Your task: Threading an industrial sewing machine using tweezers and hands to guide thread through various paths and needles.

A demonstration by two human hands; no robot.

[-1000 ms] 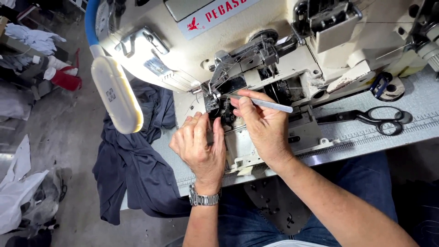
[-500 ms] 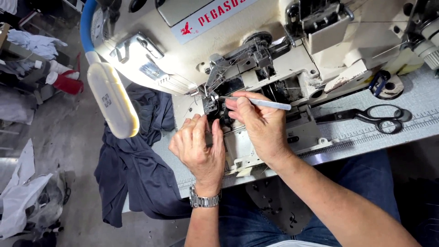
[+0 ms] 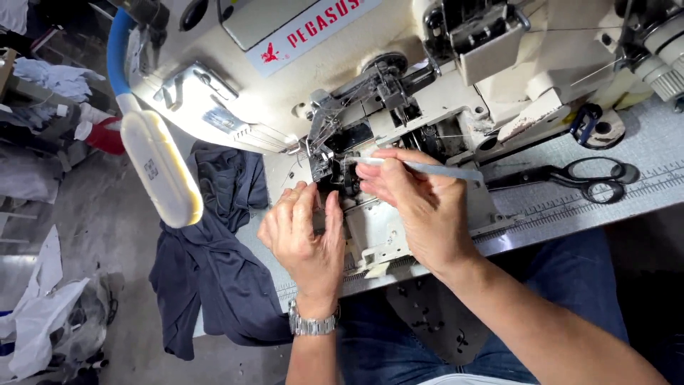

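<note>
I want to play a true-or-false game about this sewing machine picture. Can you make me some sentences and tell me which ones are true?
1. The right hand holds a thin silvery tool pointed at the needle area. True.
2. The black scissors are in the left hand. False: they lie on the table, to the right of both hands.
3. The left hand has a metal wristwatch on its wrist. True.
4. The dark blue cloth is folded neatly on top of the machine. False: it hangs loosely off the table's left edge.
5. The sewing machine is bright green. False: its body is cream-coloured.
</note>
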